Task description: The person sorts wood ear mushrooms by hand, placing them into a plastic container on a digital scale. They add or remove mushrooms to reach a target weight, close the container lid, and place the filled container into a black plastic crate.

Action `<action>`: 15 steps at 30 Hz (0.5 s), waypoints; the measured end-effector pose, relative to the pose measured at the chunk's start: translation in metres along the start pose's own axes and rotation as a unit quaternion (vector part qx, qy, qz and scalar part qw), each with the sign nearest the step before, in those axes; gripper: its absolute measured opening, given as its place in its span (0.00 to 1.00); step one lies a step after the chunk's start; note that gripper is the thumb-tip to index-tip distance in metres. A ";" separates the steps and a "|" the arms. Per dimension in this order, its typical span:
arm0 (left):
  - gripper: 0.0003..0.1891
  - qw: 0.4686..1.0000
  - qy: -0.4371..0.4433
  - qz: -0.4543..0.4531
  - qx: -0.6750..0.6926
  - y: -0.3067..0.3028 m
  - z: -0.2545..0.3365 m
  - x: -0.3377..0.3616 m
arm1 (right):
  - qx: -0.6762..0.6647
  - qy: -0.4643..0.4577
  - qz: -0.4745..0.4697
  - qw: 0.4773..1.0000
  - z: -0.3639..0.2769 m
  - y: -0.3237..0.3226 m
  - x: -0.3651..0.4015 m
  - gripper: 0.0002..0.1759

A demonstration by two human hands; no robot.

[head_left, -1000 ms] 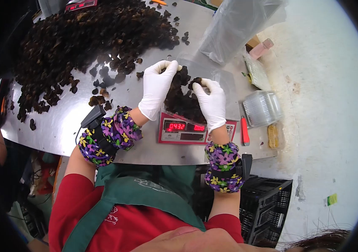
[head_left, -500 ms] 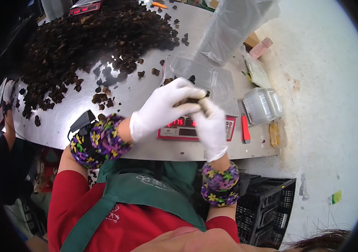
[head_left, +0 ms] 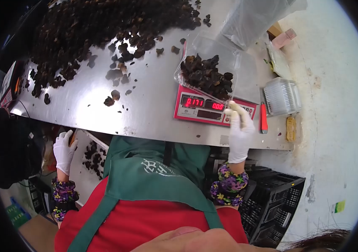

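On the red scale (head_left: 189, 112) stands a clear plastic box (head_left: 179, 75), tilted slightly askew and filled with dark dried mushroom-like pieces (head_left: 208, 75). My white-gloved right hand (head_left: 240, 132) pinches the box's near right corner. The scale's red display reads 0.171. Well away to the left and below the table edge, my gloved left hand (head_left: 64, 151) has its thumb apart from its fingers. It is beside the rim of a white tray (head_left: 85, 178) that holds some dark pieces; a brownish-orange edge shows between thumb and fingers.
A large heap of dark dried pieces (head_left: 116, 21) covers the back left of the metal table (head_left: 153, 84). Right of the scale lie a red-handled tool (head_left: 263, 118), stacked clear boxes (head_left: 281, 96) and a yellow item (head_left: 291, 128). Black crates (head_left: 277, 206) stand below. Another scale (head_left: 9, 84) is far left.
My left hand has left the scale area and dropped down left to the tray. My right hand now grips the box's corner. The view has shifted, and the filled box is uncovered.
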State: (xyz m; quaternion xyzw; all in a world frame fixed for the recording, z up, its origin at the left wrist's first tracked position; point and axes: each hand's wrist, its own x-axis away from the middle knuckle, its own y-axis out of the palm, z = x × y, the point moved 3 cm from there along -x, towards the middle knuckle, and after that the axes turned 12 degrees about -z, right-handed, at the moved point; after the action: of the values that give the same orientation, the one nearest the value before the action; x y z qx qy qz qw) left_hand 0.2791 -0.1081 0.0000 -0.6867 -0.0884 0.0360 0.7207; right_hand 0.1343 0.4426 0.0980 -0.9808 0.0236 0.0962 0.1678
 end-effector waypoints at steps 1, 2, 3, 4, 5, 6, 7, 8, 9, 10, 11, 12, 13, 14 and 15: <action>0.20 1.000 -0.001 -0.005 -0.001 -0.003 0.004 -0.001 | -0.016 0.008 0.005 1.000 0.009 -0.009 0.002 0.13; 0.21 0.999 0.026 0.023 0.022 -0.009 0.013 -0.008 | -0.005 0.017 0.005 1.000 0.016 -0.017 0.005 0.14; 0.21 0.996 0.052 0.052 0.048 -0.016 0.028 -0.016 | 0.007 0.025 0.006 1.000 0.019 -0.023 0.007 0.15; 0.22 0.988 0.059 0.053 0.133 -0.028 0.048 -0.027 | 0.010 0.026 0.005 1.000 0.021 -0.026 0.009 0.15; 0.22 0.979 0.060 0.031 0.194 -0.038 0.067 -0.040 | 0.024 0.032 0.015 0.999 0.023 -0.029 0.010 0.15; 0.23 0.965 0.062 0.010 0.253 -0.048 0.086 -0.054 | 0.037 0.038 0.025 0.998 0.024 -0.032 0.011 0.15; 0.23 0.960 0.119 0.035 0.252 -0.060 0.108 -0.068 | 0.038 0.037 0.028 0.998 0.024 -0.032 0.012 0.15; 0.23 0.950 0.176 0.061 0.250 -0.071 0.129 -0.082 | 0.024 0.042 0.035 0.998 0.024 -0.032 0.013 0.15; 0.23 0.938 0.216 0.085 0.257 -0.078 0.151 -0.097 | 0.010 0.046 0.041 0.998 0.024 -0.032 0.014 0.15; 0.23 0.921 0.237 0.084 0.299 -0.087 0.175 -0.109 | 0.012 0.043 0.043 0.998 0.024 -0.032 0.014 0.15; 0.21 0.908 0.253 0.072 0.325 -0.091 0.194 -0.122 | 0.008 0.054 0.044 0.998 0.024 -0.032 0.016 0.15; 0.21 0.907 0.243 0.048 0.340 -0.100 0.213 -0.130 | 0.003 0.064 0.045 0.997 0.025 -0.032 0.017 0.15; 0.21 0.880 0.307 0.077 0.355 -0.094 0.227 -0.147 | 0.006 0.059 0.047 0.997 0.025 -0.034 0.017 0.15; 0.23 0.854 0.299 0.035 0.424 -0.089 0.240 -0.158 | 0.005 0.066 0.039 0.997 0.025 -0.036 0.015 0.15; 0.25 0.822 0.291 -0.007 0.490 -0.089 0.258 -0.166 | 0.004 0.073 0.031 0.997 0.025 -0.038 0.010 0.15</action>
State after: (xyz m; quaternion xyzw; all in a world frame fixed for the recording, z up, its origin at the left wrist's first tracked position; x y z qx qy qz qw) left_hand 0.0640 0.1114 0.0865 -0.2216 0.1501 -0.1315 0.9545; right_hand 0.1427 0.4872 0.0850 -0.9834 0.0662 0.0294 0.1663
